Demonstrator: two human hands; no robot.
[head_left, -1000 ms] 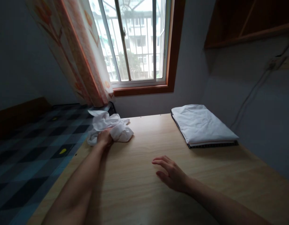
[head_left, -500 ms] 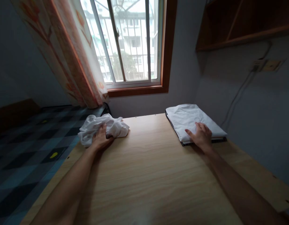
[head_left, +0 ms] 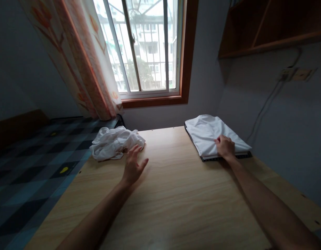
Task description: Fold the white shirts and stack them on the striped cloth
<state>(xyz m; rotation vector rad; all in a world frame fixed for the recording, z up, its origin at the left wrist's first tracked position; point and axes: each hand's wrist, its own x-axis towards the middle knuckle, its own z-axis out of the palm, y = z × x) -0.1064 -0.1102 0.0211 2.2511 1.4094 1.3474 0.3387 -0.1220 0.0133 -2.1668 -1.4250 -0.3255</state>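
Note:
My left hand (head_left: pixel 133 167) is open with fingers spread, over the wooden table just right of and in front of a crumpled white cloth (head_left: pixel 110 142). That cloth lies in a loose heap at the table's far left corner. On the far right, my right hand (head_left: pixel 225 146) has its fingers curled and closed on the top of a folded white cloth (head_left: pixel 206 132). Wrinkles run through the fabric around the fingers. Dark edges show beneath this flat folded bundle along its left and front sides.
The light wooden table (head_left: pixel 160 201) spans the middle. To the left is a bed with a dark checked sheet (head_left: pixel 27 180). A window (head_left: pixel 147 52) and floral curtain (head_left: pixel 79 62) are behind. A shelf (head_left: pixel 270 43) and a socket with a cord (head_left: pixel 288 74) are on the right wall.
My left hand has come off the crumpled cloth and moved right and toward me, fingers spreading. My right hand has gone from flat on the folded cloth to closed on it.

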